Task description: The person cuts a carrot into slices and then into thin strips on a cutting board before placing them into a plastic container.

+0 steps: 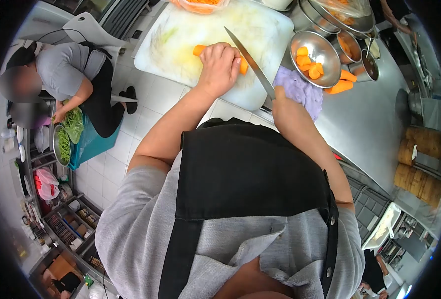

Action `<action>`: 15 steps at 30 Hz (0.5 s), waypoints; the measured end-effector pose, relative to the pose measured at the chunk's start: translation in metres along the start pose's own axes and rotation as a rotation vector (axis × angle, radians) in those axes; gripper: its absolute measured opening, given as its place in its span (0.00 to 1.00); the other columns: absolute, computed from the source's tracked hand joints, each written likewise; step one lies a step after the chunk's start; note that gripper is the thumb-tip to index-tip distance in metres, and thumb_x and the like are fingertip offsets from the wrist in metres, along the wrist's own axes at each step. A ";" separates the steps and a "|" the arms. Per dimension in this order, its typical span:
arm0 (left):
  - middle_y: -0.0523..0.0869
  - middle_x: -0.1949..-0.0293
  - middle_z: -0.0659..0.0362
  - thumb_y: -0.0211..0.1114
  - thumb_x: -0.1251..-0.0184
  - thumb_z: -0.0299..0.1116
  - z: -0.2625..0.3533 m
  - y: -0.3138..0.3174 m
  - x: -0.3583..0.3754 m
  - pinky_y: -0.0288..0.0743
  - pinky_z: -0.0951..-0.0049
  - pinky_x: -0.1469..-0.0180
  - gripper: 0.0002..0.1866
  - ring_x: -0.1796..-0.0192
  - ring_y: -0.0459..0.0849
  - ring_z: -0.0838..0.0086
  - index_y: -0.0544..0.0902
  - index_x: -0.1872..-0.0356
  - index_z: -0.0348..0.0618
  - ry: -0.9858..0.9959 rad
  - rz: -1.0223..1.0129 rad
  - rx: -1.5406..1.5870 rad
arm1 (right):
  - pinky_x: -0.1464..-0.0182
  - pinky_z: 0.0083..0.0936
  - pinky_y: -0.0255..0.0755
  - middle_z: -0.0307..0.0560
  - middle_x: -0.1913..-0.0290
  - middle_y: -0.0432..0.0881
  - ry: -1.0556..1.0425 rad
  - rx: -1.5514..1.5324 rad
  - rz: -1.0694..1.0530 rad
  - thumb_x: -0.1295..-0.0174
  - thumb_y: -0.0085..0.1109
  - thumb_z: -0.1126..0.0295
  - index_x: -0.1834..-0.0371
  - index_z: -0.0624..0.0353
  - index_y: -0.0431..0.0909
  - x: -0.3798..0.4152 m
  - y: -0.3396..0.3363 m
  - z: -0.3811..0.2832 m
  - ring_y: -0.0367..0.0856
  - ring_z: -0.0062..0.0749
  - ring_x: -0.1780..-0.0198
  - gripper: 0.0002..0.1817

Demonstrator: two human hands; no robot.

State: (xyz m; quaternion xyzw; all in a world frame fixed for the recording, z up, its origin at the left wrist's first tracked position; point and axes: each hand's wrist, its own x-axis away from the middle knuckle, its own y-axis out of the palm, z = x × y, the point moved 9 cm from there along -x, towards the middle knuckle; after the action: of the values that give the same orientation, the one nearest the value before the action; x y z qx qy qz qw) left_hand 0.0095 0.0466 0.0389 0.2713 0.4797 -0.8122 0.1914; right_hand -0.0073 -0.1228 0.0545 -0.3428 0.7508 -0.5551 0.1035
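My left hand (pixel 219 69) is closed over a carrot (pixel 199 50) lying on the white cutting board (pixel 173 35); orange ends show on both sides of the fingers. The handle of a long knife (pixel 253 65) is in my right hand (pixel 286 107), at the board's right edge. Its blade points up and left, beside the carrot's right end. Cut carrot pieces (pixel 304 64) lie in a metal bowl (pixel 333 60) to the right, and a purple cloth (pixel 300 89) is bunched below that bowl.
Larger carrot pieces (pixel 341 86) lie on the steel counter (pixel 362 127) beside the bowl. Several metal pots stand at the upper right, and an orange-filled container (pixel 200 6) is behind the board. At left, a seated person (pixel 71 70) handles green vegetables (pixel 73 124).
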 end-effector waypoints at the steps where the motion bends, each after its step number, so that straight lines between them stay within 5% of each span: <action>1: 0.74 0.54 0.56 0.60 0.36 0.34 0.000 0.002 -0.001 0.56 0.58 0.44 0.07 0.48 0.68 0.59 0.77 0.59 0.48 -0.001 -0.018 -0.026 | 0.70 0.49 0.72 0.63 0.78 0.78 -0.012 0.008 0.016 0.43 0.46 0.81 0.58 0.69 0.62 0.003 0.000 -0.001 0.80 0.58 0.73 0.10; 15: 0.72 0.52 0.53 0.57 0.35 0.36 -0.004 0.009 -0.003 0.55 0.54 0.44 0.09 0.48 0.66 0.57 0.75 0.57 0.48 0.032 -0.070 0.008 | 0.77 0.45 0.73 0.56 0.81 0.78 -0.046 0.125 0.094 0.43 0.49 0.79 0.59 0.64 0.63 0.021 -0.007 -0.001 0.81 0.51 0.78 0.09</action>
State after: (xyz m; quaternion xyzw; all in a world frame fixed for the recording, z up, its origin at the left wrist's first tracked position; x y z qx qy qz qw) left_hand 0.0185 0.0463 0.0329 0.2681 0.4888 -0.8158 0.1539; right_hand -0.0203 -0.1361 0.0658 -0.3128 0.7274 -0.5874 0.1676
